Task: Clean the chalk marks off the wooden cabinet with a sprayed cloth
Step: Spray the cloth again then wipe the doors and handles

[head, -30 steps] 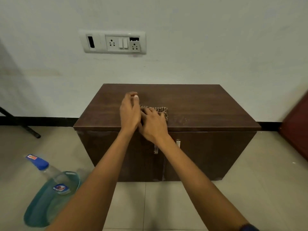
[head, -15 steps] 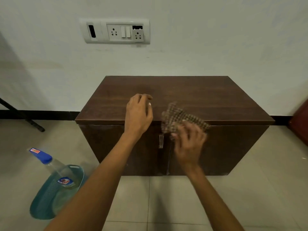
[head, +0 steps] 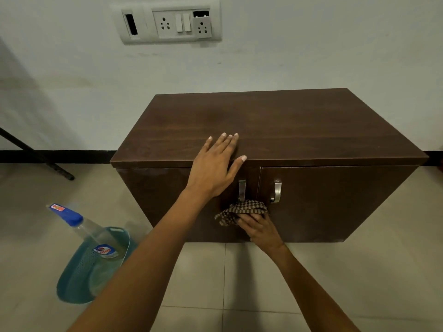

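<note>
Left hand [head: 213, 168] is lying flat, straight-fingered, on the wooden cabinet [head: 287, 130] top. Right hand [head: 260, 227] is clutching checked cloth [head: 236, 210] against its door [head: 158, 190], center frame, above tiled floor [head: 263, 279].

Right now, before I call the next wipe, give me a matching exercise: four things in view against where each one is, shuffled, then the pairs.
1 left hand
2 checked cloth
3 spray bottle
4 socket panel

A leaning in the blue basket on the floor
B on the wall above the cabinet
C flat on the cabinet top's front edge
D held against the cabinet front by the right hand

Pairs: 1-C, 2-D, 3-A, 4-B
</note>
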